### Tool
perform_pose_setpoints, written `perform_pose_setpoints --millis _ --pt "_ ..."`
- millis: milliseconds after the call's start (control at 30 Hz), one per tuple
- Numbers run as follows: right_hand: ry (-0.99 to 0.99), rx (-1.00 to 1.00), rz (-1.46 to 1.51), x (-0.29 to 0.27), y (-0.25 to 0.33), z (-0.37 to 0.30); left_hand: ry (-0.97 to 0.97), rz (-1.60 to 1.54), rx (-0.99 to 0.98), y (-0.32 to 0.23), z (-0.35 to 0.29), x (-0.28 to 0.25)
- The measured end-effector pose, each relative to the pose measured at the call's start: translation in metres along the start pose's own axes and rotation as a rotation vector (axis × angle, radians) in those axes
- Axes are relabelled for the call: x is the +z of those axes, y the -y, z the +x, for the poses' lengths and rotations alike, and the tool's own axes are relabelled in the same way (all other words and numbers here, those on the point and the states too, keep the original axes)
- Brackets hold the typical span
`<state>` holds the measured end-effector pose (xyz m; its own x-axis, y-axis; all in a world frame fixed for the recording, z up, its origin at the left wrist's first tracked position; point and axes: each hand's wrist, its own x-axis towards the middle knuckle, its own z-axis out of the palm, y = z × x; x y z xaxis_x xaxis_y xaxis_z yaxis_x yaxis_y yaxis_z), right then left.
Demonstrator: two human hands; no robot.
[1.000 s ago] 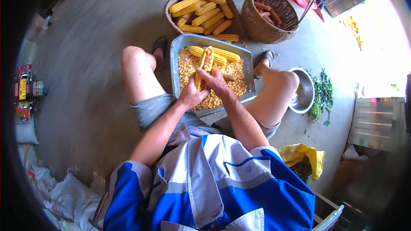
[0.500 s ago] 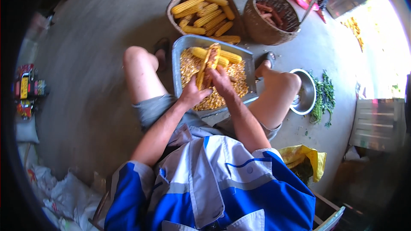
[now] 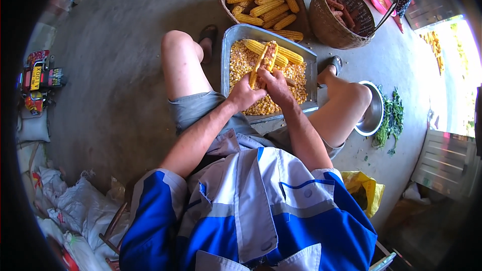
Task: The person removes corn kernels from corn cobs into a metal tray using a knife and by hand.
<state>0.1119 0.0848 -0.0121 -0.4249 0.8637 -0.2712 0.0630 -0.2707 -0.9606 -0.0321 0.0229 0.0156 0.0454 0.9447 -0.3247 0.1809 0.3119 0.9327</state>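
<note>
A partly shelled corn cob (image 3: 270, 52) is held tilted above a blue-grey metal tub (image 3: 225, 70), its bared reddish core showing between rows of yellow kernels. My left hand (image 3: 245, 94) wraps round its lower left side. My right hand (image 3: 277, 88) grips it from the right, fingers pressed against the kernels; the cob's lower end is hidden by both hands. Loose corn kernels (image 3: 241, 65) fill the tub beneath. Unshelled yellow cobs (image 3: 290, 55) lie on them at the tub's far side, and a brownish stub (image 3: 290, 82) shows beside my right hand.
Beyond the tub stand a basket (image 3: 224, 0) heaped with yellow cobs and a handled wicker basket (image 3: 321, 25) holding reddish cobs. On the right are a metal basin (image 3: 372, 115), green leafy plants (image 3: 391, 123) and a yellow bag (image 3: 371, 190). White sacks (image 3: 85, 211) lie at lower left.
The whole view has shifted, so the tub and baskets sit farther right and higher. Both hands still hold the cob, which leans a little more to the right.
</note>
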Motion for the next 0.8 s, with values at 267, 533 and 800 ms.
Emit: perform_pose_setpoints --millis 267,533,800 --pt "0.005 -0.502 -0.496 -0.012 -0.010 0.001 -0.061 -0.042 0.243 0.026 0.011 0.010" --pt "0.010 0.122 0.024 0.003 0.020 -0.010 -0.102 0.111 0.229 0.028 0.012 0.003" --pt "0.073 -0.168 -0.127 -0.003 0.007 -0.006 -0.063 -0.060 0.240 0.016 0.007 0.005"
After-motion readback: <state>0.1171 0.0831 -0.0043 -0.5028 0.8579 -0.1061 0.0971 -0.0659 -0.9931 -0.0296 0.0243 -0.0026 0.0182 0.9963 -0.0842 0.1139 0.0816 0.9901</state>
